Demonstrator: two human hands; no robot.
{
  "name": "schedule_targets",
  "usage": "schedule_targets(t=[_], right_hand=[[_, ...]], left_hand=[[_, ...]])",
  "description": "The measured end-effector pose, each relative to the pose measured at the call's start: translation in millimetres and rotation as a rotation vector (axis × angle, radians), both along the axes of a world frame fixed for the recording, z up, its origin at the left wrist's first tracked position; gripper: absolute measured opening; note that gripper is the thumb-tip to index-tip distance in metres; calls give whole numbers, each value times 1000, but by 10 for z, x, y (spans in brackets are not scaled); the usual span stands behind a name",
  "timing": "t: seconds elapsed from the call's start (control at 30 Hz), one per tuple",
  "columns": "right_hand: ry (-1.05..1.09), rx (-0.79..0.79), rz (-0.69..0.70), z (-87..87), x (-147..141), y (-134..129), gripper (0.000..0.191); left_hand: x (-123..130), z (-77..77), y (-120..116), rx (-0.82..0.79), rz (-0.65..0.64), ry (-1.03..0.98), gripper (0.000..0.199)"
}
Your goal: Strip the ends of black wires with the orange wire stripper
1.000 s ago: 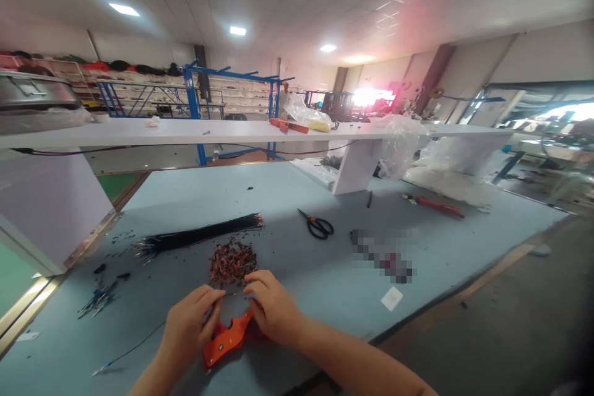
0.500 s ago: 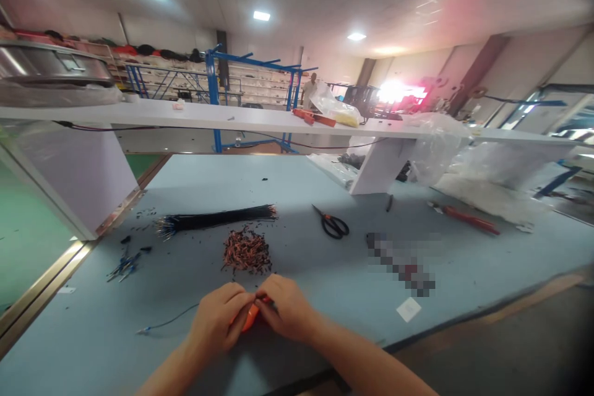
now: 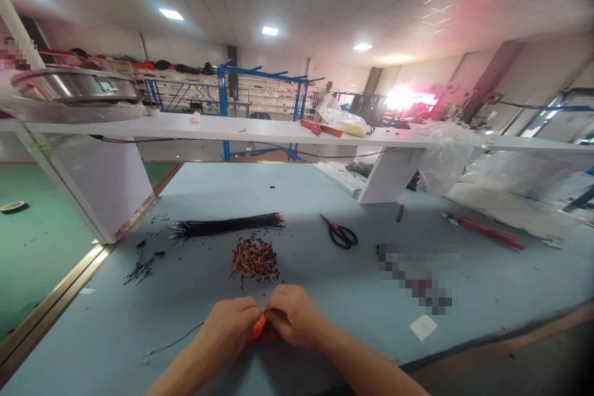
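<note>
My left hand (image 3: pixel 232 327) is closed, and a thin dark wire (image 3: pixel 179 341) trails from it to the left, ending in a small blue and silver terminal. Against its fingers shows a bright orange object (image 3: pixel 257 328), mostly covered, so its kind is unclear. My right hand (image 3: pixel 297 317) pinches right beside it, fingertips meeting the left ones; what they grip is too small to make out. Just beyond lies a heap of short copper-and-black wire pieces (image 3: pixel 254 260). Behind the heap rests a bundle of black wires (image 3: pixel 232 224) with blue ends at the left.
Black-handled scissors (image 3: pixel 342 236) lie right of the heap. Loose blue terminals (image 3: pixel 139 269) are at the left. Farther right are a red tool (image 3: pixel 492 232), a blurred-out item (image 3: pixel 415 278) and a white label (image 3: pixel 423 327). A white shelf (image 3: pixel 260 136) spans the table's back.
The view has shifted, so the scene sits slightly lower and to the right. Both hands stay together, and less of the orange object shows between them.
</note>
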State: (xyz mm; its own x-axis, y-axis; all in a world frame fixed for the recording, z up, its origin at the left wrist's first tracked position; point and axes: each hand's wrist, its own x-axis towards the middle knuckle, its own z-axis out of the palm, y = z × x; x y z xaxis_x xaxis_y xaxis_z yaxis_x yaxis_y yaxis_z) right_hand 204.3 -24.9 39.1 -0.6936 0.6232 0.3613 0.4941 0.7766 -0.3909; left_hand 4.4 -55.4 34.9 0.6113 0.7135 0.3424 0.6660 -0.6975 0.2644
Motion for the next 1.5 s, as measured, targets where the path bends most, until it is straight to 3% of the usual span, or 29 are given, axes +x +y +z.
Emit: schedule_targets(t=[0.23, 0.43, 0.63, 0.73, 0.87, 1.0, 1.1, 1.27, 1.3, 1.4, 1.5], right_hand=[[-114, 78, -14, 4, -5, 75, 13], [95, 97, -36, -39, 4, 104, 23], [255, 11, -10, -47, 32, 148, 20], [353, -44, -141, -6, 135, 293, 20], [285, -220, -305, 108, 246, 404, 19], [-48, -309, -150, 141, 128, 206, 13], [-136, -241, -72, -4, -26, 20, 40], [-197, -77, -48, -550, -135, 60, 61], [-194, -3, -34, -662, -137, 101, 60], [-166, 214, -38, -875, -120, 197, 32], [-142, 288, -18, -855, -94, 211, 18]], left_hand=[[18, -50, 85, 14, 71, 160, 5], [30, -15, 76, 139, 114, 51, 13], [6, -4, 43, 202, 81, -86, 27], [-41, 44, 69, 187, 100, -144, 26], [-223, 10, 217, 218, 360, -284, 22], [-519, -164, 419, 288, 598, -347, 19], [-691, -277, 522, 342, 682, -311, 20], [-762, -343, 568, 335, 791, -267, 22], [-760, -349, 567, 329, 801, -270, 23], [-758, -370, 560, 313, 842, -292, 24], [-753, -395, 553, 277, 889, -313, 25]])
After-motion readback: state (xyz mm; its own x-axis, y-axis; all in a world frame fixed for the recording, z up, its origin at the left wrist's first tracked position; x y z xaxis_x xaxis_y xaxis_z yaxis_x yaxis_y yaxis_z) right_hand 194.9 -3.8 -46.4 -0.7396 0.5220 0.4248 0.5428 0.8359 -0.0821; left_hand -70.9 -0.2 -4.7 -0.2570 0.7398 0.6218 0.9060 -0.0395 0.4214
